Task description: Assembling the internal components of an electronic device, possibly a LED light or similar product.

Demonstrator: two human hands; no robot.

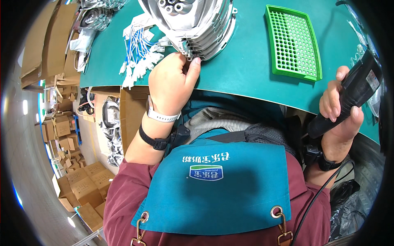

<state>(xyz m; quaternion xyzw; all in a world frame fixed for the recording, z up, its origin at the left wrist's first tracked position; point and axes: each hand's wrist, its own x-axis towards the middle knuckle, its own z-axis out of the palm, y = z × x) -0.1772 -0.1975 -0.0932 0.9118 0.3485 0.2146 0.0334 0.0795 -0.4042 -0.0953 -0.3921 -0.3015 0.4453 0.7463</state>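
A stack of silver lamp housings (pixel 205 28), nested in one another, stands at the top middle of the bench. My left hand (pixel 172 78) is closed at the stack's near edge, thumb pressed against a housing; its fingertips are partly hidden. Beside it on the left lies a bunch of blue and white wires with white connectors (pixel 141 61). At the right, my right hand (pixel 338 102) grips a black electric screwdriver (pixel 347 94) by its thick body. The tool slants, its narrow end toward my body, apart from the housings.
A green tray (pixel 295 43) with rows of holes, many filled with small pale pieces, rests on the green bench (pixel 246 78). Clear plastic-wrapped parts lie beyond the screwdriver. Cardboard boxes (pixel 86 184) stand on the floor at the left. A black cable (pixel 314 201) hangs by my right arm.
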